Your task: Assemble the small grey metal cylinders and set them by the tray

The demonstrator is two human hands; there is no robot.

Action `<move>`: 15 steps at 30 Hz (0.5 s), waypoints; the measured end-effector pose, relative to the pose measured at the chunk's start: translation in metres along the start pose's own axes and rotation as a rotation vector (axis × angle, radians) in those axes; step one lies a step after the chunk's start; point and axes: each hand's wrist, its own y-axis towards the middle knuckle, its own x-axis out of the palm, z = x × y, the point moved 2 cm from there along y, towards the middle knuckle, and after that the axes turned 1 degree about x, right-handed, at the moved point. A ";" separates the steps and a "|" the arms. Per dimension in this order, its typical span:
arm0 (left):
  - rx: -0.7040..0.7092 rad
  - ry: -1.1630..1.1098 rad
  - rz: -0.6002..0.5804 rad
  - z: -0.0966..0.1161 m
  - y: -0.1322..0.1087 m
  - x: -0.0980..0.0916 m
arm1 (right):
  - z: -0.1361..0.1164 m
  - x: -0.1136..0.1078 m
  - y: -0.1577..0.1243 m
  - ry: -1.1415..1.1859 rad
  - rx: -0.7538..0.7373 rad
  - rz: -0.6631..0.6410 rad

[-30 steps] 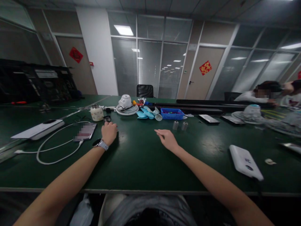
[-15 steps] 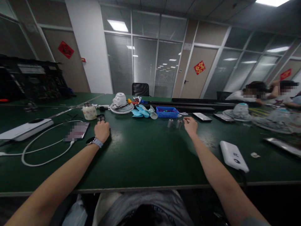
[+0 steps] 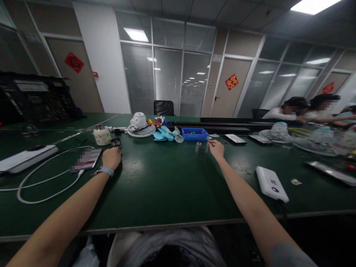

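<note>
Two small grey metal cylinders, narrower at the top, stand upright on the green table. My right hand (image 3: 217,150) has its thumb and fingers pinched at the top of the right cylinder (image 3: 207,148), partly hiding it. The left cylinder (image 3: 198,147) stands just beside it, apart from my fingers. My left hand (image 3: 111,158) rests on the table as a loose fist, its palm and fingertips hidden. Right behind that fist lies a dark, round, open-topped piece (image 3: 116,142), near a cream patterned bottle (image 3: 102,135).
A blue basket (image 3: 194,134), light-blue fan blades (image 3: 167,134) and a white fan body (image 3: 140,124) stand farther back. At left lie a phone (image 3: 88,159) and white cable; at right, a white power bank (image 3: 272,183). Other people sit at the far right.
My right hand has moved left from beside the right cylinder onto its top. My left hand has shifted slightly toward me, away from the dark round piece. The view has tilted a little.
</note>
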 end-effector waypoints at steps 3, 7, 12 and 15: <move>-0.056 -0.111 -0.001 -0.008 0.002 -0.002 | 0.001 -0.001 -0.001 0.010 0.007 0.035; -0.083 -0.212 -0.022 -0.009 0.003 -0.007 | 0.001 -0.001 -0.002 -0.014 0.021 0.059; -0.005 -0.618 0.003 0.029 -0.022 -0.053 | 0.001 0.001 -0.001 -0.068 0.012 0.039; 0.184 -1.019 0.054 0.053 -0.058 -0.090 | -0.001 0.001 -0.001 -0.100 -0.001 0.022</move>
